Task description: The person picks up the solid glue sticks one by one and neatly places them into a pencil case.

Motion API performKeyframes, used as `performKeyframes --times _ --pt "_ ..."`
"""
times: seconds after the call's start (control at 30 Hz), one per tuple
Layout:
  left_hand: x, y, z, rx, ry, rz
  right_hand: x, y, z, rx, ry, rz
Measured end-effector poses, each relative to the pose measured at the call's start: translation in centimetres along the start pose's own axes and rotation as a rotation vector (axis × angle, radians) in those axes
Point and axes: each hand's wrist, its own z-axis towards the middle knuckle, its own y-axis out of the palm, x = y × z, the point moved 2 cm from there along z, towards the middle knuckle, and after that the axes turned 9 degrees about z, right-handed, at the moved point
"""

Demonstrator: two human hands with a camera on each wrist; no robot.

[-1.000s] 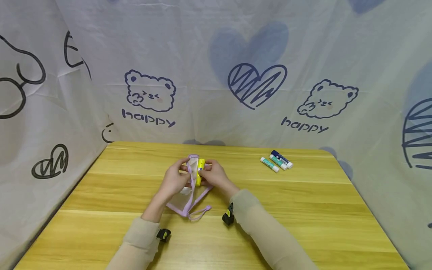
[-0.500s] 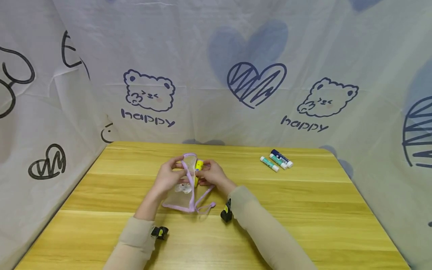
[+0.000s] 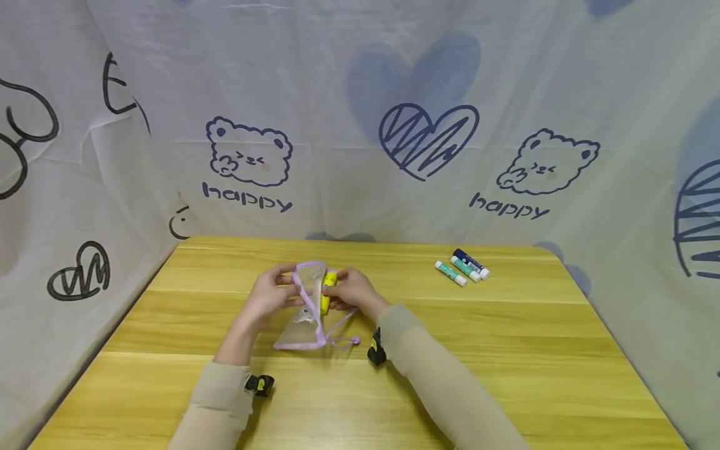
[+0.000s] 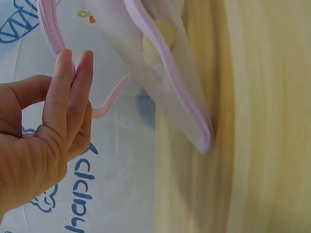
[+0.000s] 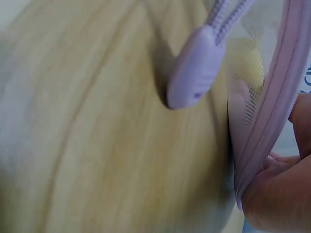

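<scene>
Gripping the yellow stick (image 3: 329, 280) in the right hand (image 3: 355, 291), the nearer one, at the right side of the see-through pouch (image 3: 306, 316), slanting it lengthwise from near-left to far-right, and pinching the pouch's lilac edge in the left hand (image 3: 269, 292), leftward across the opening.

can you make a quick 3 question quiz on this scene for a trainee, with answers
1. Which hand grips the yellow tube?
2. True or false: the left hand holds the pouch.
3. How many navy and green tubes lie on the table, at the right in the head view?
A) two
B) three
C) five

Key:
1. The right hand.
2. True.
3. B.
</scene>
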Motion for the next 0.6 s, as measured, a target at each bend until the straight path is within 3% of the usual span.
performKeyframes --times 0.33,0.6 --pt "-0.52 -0.76 -0.06 -0.016 -0.037 0.055 -0.07 0.07 -0.20 -0.045 -0.003 0.057" --pt "-0.49 -1.05 -0.13 -0.041 -0.040 0.071 0.01 0.59 -0.36 0.017 -0.059 -0.046"
